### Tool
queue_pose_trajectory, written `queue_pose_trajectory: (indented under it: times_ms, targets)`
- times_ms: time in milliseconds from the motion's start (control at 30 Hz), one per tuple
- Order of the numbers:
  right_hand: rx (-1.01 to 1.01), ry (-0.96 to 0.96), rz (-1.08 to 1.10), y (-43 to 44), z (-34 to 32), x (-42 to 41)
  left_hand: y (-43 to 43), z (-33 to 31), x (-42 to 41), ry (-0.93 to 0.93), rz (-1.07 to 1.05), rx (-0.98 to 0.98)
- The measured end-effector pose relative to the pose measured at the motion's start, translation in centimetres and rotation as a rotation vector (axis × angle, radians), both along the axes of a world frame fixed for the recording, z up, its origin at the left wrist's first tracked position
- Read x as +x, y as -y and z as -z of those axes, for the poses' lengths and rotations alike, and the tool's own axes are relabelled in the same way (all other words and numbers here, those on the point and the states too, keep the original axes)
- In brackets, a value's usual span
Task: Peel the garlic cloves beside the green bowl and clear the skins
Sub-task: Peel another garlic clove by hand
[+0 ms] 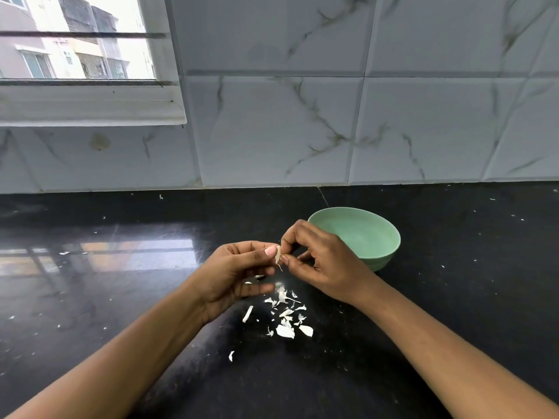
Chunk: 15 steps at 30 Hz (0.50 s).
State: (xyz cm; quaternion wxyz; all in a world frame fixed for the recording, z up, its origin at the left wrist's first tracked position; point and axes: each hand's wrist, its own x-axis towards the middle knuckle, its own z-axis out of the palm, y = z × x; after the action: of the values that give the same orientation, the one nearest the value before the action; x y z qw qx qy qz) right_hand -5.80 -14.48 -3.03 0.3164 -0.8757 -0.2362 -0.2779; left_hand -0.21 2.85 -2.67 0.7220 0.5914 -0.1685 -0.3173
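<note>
while both forearms reach in from the bottom corners, the hands meet above the black counter (121, 297), just in front and to the left of the green bowl (367, 237). the left hand (236, 267) is turned with its palm toward the right, thumb laid along the top and fingers curled beneath, and it grips the garlic clove (277, 253) at its fingertips. the right hand (317, 261) faces it, knuckles up, with thumb and forefinger pinching the other side of the same clove and the remaining fingers folded into the palm. a thin strip of skin hangs down from the clove between the two hands. the clove is held in the air, clear of the counter, and near the bowl's left rim.

the right hand's knuckles overlap that rim in the view; whether they touch it cannot be told. below the hands, between the forearms, the skins (286, 316) lie in a loose scatter on the counter, with one longer strip (247, 313) at the left of the heap and a stray piece (231, 355) nearer the person. the counter's back edge meets the tiled wall (272, 131) behind the bowl. a broad stretch of glossy counter lies to the left, carrying the reflection of the window (75, 40), and more dark surface runs to the right of the bowl, dotted with small white flecks.
</note>
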Motion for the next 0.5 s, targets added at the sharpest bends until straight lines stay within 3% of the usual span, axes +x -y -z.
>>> queue_pose_trajectory:
  times_ms: [267, 500]
  targets:
    - [-0.051, 0.069, 0.068, 0.10, -0.24, -0.21, 0.33, 0.42, 0.06, 0.095, -0.038, -0.115]
    - [-0.085, 0.056, 0.057, 0.06, -0.37, -0.33, 0.83, 0.78, 0.10, 0.037, -0.133, -0.235]
